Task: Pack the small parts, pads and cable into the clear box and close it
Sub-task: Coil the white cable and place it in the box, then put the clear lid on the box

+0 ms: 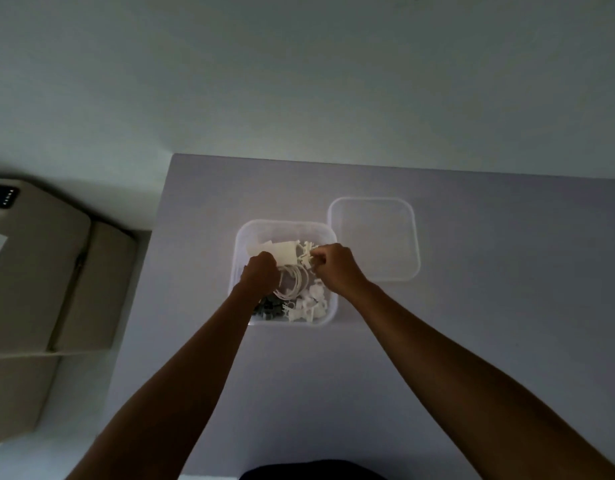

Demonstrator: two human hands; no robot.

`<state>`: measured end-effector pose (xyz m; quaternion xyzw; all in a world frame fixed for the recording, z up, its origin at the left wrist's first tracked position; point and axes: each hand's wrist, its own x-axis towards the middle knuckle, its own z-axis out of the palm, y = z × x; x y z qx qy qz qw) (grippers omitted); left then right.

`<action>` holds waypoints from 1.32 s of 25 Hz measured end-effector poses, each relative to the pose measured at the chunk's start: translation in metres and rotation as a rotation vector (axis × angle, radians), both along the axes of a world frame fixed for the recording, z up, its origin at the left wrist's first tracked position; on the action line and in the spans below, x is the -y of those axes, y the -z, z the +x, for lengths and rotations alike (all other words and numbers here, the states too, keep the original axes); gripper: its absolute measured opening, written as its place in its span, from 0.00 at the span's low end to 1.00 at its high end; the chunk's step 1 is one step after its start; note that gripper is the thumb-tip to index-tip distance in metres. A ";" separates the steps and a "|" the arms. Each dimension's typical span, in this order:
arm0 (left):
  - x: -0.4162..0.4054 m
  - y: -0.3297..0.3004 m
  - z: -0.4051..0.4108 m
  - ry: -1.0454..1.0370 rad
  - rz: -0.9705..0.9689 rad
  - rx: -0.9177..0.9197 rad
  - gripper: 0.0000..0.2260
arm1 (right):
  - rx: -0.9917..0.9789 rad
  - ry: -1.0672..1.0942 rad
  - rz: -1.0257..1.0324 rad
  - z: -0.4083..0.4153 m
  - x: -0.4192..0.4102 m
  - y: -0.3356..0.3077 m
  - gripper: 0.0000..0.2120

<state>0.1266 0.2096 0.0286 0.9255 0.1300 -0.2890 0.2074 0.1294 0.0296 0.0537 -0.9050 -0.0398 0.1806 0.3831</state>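
Both hands work inside the clear box point(245, 237) mid-table point(507, 306): left hand point(261, 273) curled over the cable point(294, 280), right hand point(334, 268) pinching white parts point(308, 256). Packing looks nearly finished; next, fetch the lid point(373, 239) at two o'clock.

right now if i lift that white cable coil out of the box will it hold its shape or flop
The white cable coil is probably floppy: its thin loops lie loose and show no tie. It likely weighs little. Lifted, it may snag the white plastic parts piled beside it in the clear box.
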 end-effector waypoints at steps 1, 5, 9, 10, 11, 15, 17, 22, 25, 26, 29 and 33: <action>0.007 -0.007 0.004 0.005 0.033 0.021 0.12 | 0.054 0.091 0.061 0.003 0.012 -0.002 0.10; 0.063 -0.047 0.017 -0.089 -0.153 0.428 0.12 | 0.237 0.382 0.001 0.011 0.082 0.006 0.13; 0.139 -0.054 0.018 0.048 -0.378 0.512 0.12 | -0.023 0.192 -0.413 -0.009 0.155 0.044 0.14; 0.155 -0.048 0.016 0.070 -0.388 0.476 0.13 | -0.047 0.128 -0.478 -0.017 0.168 0.051 0.15; 0.169 -0.041 0.015 0.075 -0.393 0.437 0.14 | -0.053 0.114 -0.505 -0.024 0.177 0.052 0.17; 0.203 -0.006 0.014 -0.062 -0.267 0.263 0.22 | 0.048 0.285 -0.495 -0.043 0.205 0.042 0.08; 0.213 0.007 0.009 -0.147 -0.200 0.118 0.24 | 0.006 0.430 -0.391 -0.046 0.221 0.044 0.12; 0.231 0.017 -0.004 -0.245 -0.247 0.051 0.21 | -0.176 0.645 -0.165 -0.043 0.234 0.050 0.27; 0.230 0.006 -0.005 -0.302 -0.257 0.103 0.27 | -0.144 0.726 -0.112 -0.043 0.232 0.042 0.26; 0.229 -0.001 -0.005 -0.284 -0.254 0.148 0.29 | -0.091 0.759 -0.088 -0.043 0.231 0.038 0.25; 0.219 -0.027 -0.003 -0.199 -0.287 0.340 0.31 | 0.078 0.870 0.018 -0.043 0.221 0.016 0.25; 0.174 -0.062 0.006 -0.249 -0.286 0.534 0.24 | 0.053 0.837 0.170 -0.033 0.192 -0.014 0.30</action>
